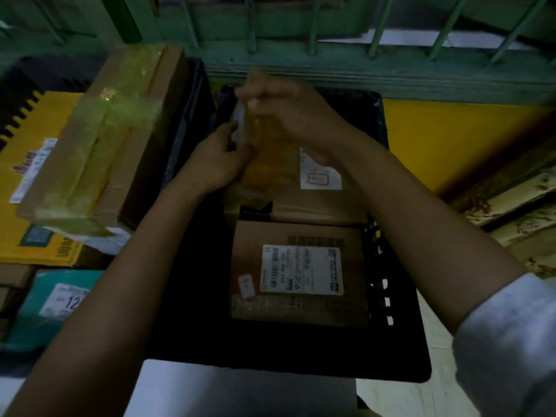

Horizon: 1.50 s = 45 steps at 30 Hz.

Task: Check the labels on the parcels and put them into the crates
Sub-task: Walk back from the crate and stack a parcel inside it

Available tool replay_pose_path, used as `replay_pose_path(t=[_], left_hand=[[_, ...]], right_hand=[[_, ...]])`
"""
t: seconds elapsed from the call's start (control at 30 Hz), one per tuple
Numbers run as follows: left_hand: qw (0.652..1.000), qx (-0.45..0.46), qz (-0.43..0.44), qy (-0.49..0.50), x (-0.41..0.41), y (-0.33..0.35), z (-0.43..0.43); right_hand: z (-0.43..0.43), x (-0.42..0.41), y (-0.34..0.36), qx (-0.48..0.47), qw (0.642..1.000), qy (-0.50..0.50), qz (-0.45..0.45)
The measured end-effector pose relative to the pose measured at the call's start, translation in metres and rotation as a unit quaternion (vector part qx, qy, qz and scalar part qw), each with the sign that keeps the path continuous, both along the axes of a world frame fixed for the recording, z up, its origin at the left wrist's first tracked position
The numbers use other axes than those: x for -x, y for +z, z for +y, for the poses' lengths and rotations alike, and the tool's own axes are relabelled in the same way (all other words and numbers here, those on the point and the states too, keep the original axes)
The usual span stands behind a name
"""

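A flat brown parcel (266, 164) wrapped in yellowish tape stands on edge over the far end of a black crate (400, 350). My left hand (216, 161) grips its left side and my right hand (294, 115) pinches its top edge; motion blur hides the finger detail. Inside the crate lie a cardboard box with a white shipping label (301, 272) near me and another labelled cardboard box (319, 194) farther away, partly behind the held parcel.
A long taped cardboard box (99, 145) lies on a pile at the left, over a yellow envelope (27, 164) and a teal parcel (57, 299). A green railing (301, 34) runs across the back. A yellow surface (451, 139) sits at the right.
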<state>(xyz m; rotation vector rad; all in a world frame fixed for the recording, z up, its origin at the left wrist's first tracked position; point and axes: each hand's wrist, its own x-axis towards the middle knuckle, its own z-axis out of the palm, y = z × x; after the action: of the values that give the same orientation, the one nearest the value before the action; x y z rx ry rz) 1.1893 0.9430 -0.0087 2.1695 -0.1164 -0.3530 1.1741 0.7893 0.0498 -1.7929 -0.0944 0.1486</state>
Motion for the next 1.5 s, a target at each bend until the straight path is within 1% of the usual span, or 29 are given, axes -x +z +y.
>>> replay_pose_path(t=[0.03, 0.1, 0.13, 0.17, 0.2, 0.23, 0.27, 0.3, 0.4, 0.47, 0.53, 0.6, 0.67, 0.73, 0.8, 0.87, 0.93, 1.0, 1.03, 1.1, 1.23, 1.37, 1.5], left_hand=[[1.0, -0.006, -0.01, 0.005, -0.002, -0.001, 0.001], [0.999, -0.004, -0.01, 0.03, -0.004, -0.001, 0.006], [0.999, 0.012, 0.001, 0.049, -0.003, 0.0, 0.01], [0.997, 0.032, 0.01, 0.065, -0.002, 0.0, 0.012], [0.996, 0.046, 0.014, 0.073, -0.002, 0.001, 0.014], [0.996, 0.046, 0.015, 0.073, -0.002, 0.002, 0.014], [0.997, 0.037, 0.012, 0.069, -0.002, 0.003, 0.013], [0.998, 0.025, 0.008, 0.064, -0.002, 0.005, 0.012], [0.998, 0.02, 0.027, 0.061, -0.004, 0.009, 0.013], [0.997, 0.02, 0.03, 0.065, -0.002, 0.01, 0.012], [0.998, -0.022, 0.007, 0.051, 0.0, 0.008, 0.005], [0.996, -0.085, -0.021, 0.031, 0.001, 0.006, -0.003], [0.993, -0.114, -0.032, 0.029, 0.0, 0.006, -0.007], [0.995, -0.081, -0.032, 0.054, 0.001, 0.008, -0.004], [0.995, -0.02, -0.025, 0.095, 0.005, 0.01, -0.001], [0.995, 0.004, 0.001, 0.103, 0.009, 0.013, 0.001], [0.997, -0.009, -0.006, 0.081, 0.01, 0.02, 0.001], [0.996, -0.011, -0.029, 0.081, 0.005, 0.032, 0.003], [0.996, -0.004, -0.027, 0.085, 0.002, 0.037, 0.006], [0.996, 0.001, -0.009, 0.087, -0.002, 0.042, 0.012], [0.995, -0.047, 0.02, 0.086, 0.007, 0.027, 0.007], [0.991, -0.099, -0.01, 0.084, 0.012, 0.021, -0.002], [0.987, -0.155, -0.016, 0.041, 0.012, 0.028, -0.003]], right_hand=[[-0.001, -0.003, 0.0, -0.003, 0.999, -0.032, -0.033], [-0.009, -0.008, -0.011, 0.056, 0.988, -0.121, -0.079], [-0.015, -0.008, -0.019, 0.089, 0.983, -0.151, -0.058], [-0.021, -0.005, -0.028, 0.105, 0.983, -0.15, 0.0], [-0.023, 0.0, -0.038, 0.092, 0.987, -0.115, 0.07], [-0.02, 0.005, -0.047, 0.069, 0.988, -0.068, 0.121], [-0.015, 0.008, -0.054, 0.055, 0.989, -0.032, 0.136], [-0.009, 0.01, -0.059, 0.057, 0.991, -0.016, 0.12], [0.004, 0.012, -0.061, 0.109, 0.992, -0.045, 0.041], [0.003, 0.011, -0.066, 0.124, 0.99, -0.053, 0.031], [0.002, 0.015, -0.073, 0.097, 0.992, -0.062, 0.044], [0.001, 0.021, -0.078, 0.043, 0.993, -0.072, 0.084], [-0.003, 0.025, -0.078, -0.019, 0.99, -0.072, 0.119], [-0.012, 0.027, -0.076, -0.054, 0.989, -0.074, 0.117], [-0.02, 0.029, -0.073, -0.061, 0.988, -0.081, 0.113], [-0.021, 0.032, -0.071, -0.059, 0.989, -0.066, 0.116], [-0.015, 0.033, -0.068, -0.032, 0.994, -0.041, 0.099], [-0.008, 0.031, -0.057, 0.02, 0.998, -0.045, 0.048], [-0.006, 0.029, -0.051, 0.04, 0.997, -0.054, 0.025], [-0.003, 0.025, -0.048, 0.085, 0.995, -0.058, -0.016], [0.005, 0.033, -0.063, 0.172, 0.982, -0.053, -0.049], [0.002, 0.043, -0.071, 0.158, 0.985, -0.053, -0.042], [-0.003, 0.049, -0.071, 0.127, 0.99, -0.063, -0.012]])
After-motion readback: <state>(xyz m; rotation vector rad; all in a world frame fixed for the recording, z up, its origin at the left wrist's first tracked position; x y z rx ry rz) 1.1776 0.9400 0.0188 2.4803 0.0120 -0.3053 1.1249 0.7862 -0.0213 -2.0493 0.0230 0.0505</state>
